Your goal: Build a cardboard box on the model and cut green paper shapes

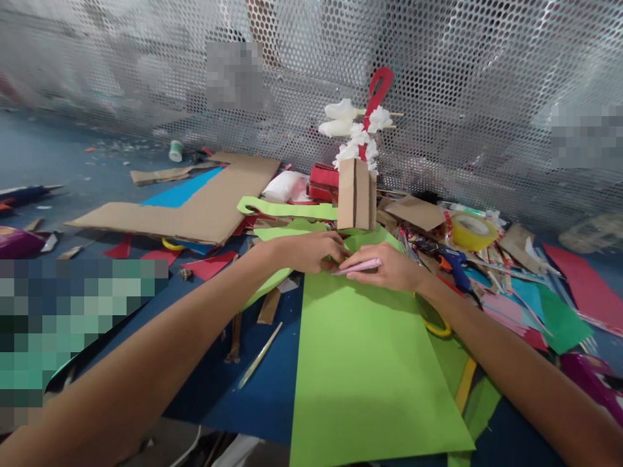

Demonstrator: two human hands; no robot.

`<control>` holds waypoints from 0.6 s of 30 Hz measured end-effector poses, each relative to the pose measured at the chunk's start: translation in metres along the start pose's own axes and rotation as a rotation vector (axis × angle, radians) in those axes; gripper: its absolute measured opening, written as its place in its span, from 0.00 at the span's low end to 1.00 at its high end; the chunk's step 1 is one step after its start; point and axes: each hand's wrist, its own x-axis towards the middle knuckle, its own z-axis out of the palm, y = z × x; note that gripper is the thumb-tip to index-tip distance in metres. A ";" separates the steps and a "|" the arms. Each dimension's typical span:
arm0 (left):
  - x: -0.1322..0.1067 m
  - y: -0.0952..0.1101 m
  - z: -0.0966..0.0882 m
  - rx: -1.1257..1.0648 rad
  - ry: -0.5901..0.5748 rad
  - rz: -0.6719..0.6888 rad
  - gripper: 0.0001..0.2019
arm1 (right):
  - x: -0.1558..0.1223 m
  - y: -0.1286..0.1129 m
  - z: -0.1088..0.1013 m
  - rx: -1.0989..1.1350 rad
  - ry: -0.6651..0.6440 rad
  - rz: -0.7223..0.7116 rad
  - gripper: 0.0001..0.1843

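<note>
A large light-green paper sheet (365, 363) lies in front of me and hangs toward my lap. At its far edge my right hand (387, 264) is closed around a slim pale-pink pen (363, 266), its tip pointing left. My left hand (321, 251) rests close beside it, fingers curled down at the top of the sheet; what they grip, if anything, is hidden. Just beyond the hands stands a small cardboard block (354, 194). From it rises a red paper strip (374, 97) with white tufts (359, 134) on it. A green paper strip with a looped end (287, 207) lies to its left.
An L-shaped cardboard piece (195, 207) lies at left. To the right are a yellow tape roll (472, 230), a blue glue gun (452, 263) and paper scraps. Yellow-handled scissors (438, 329) sit under my right forearm. A perforated metal screen (311, 84) bounds the back.
</note>
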 end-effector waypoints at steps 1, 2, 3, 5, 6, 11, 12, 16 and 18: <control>0.000 0.000 0.000 -0.009 0.009 0.008 0.13 | 0.000 0.000 0.000 -0.002 0.004 0.006 0.14; 0.000 0.000 0.000 -0.023 0.018 0.021 0.12 | 0.000 -0.001 -0.001 -0.002 0.009 0.014 0.13; 0.000 -0.001 0.000 -0.038 0.024 0.031 0.11 | 0.000 -0.001 -0.001 -0.001 0.016 0.022 0.12; 0.000 -0.001 0.000 -0.055 0.020 0.034 0.10 | 0.000 -0.002 -0.002 0.005 0.027 0.031 0.10; 0.000 -0.001 0.000 -0.053 0.012 0.024 0.10 | 0.000 -0.002 -0.002 0.008 0.026 0.029 0.11; -0.001 -0.001 0.000 -0.011 -0.028 -0.020 0.11 | 0.000 -0.001 -0.001 0.013 0.004 0.017 0.14; -0.001 -0.001 0.001 -0.012 -0.026 -0.016 0.11 | 0.000 -0.002 -0.001 0.014 0.009 0.020 0.14; 0.000 -0.002 0.002 -0.033 -0.013 0.026 0.10 | 0.000 -0.003 -0.002 0.014 0.035 0.027 0.11; 0.000 -0.002 0.002 -0.031 -0.011 0.037 0.11 | 0.001 -0.003 -0.001 0.017 0.028 0.023 0.11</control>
